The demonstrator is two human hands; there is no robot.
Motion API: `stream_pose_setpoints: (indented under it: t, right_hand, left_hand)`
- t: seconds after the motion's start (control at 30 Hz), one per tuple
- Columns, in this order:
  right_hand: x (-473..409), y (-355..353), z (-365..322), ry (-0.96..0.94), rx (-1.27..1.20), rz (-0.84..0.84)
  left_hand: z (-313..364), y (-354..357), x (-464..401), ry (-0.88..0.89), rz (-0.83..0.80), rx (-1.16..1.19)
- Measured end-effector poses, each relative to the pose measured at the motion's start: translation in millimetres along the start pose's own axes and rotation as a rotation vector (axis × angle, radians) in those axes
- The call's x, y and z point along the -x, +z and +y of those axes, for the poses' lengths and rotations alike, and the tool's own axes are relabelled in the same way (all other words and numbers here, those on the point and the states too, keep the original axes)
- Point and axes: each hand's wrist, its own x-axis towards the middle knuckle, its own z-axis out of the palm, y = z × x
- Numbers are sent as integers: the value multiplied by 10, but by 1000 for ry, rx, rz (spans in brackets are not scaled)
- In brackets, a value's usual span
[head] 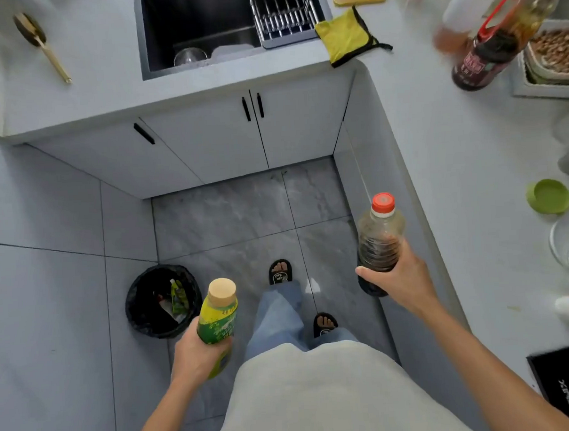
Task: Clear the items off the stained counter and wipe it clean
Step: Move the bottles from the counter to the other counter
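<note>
Pale grey countertop [455, 145] runs in an L round a corner of this kitchen, with a dark steel sink [198, 27] sunk into the far run and grey marbled floor tiles [243, 211] below. The person stands in the corner, away from both runs, with a bottle in each hand held over the floor.

The left hand [198, 350] has its fingers curled round the lower body of a yellow-and-green plastic drink bottle with a tan screw cap [217, 314], which stands roughly upright. The right hand [400, 275] wraps the lower half of a clear ribbed plastic bottle with a red cap [379, 242], partly filled with a dark liquid; it leans a little, cap away from the body. Both caps look closed, though I cannot tell how tightly.

Both bottles should be light, the dark one likely heavier low down where the liquid sits, so holding it by the ribbed waist suits it. Thin plastic gives under a hard squeeze; a moderate hold is enough. A black-lined round waste bin [163, 301] sits on the floor just beside the left hand.

On the right run other items wait: a large dark sauce bottle with a red handle [486, 56], blurred, a green round lid [549, 196], a clear glass dish [567, 238]. A folded yellow cloth with black trim [345, 38] lies at the sink's corner, soft and easily gathered by pinching a fold, and is the likely wiper.
</note>
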Motion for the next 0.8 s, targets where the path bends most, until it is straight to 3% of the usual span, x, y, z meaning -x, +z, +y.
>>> stream_pose_setpoints:
  t: [0.17,0.4,0.8]
  right_hand:
    - [-422,123,-371,66,-32,56]
    - [-601,129,-555,215,-91,144]
    - [-1044,-204,-428,430,-168,270]
  left_hand:
    - [365,-335,-664,29,-58,-41]
    - [1461,-549,-1520,160,-138,-143]
    - [3614,-188,-2447,475,-312,-204]
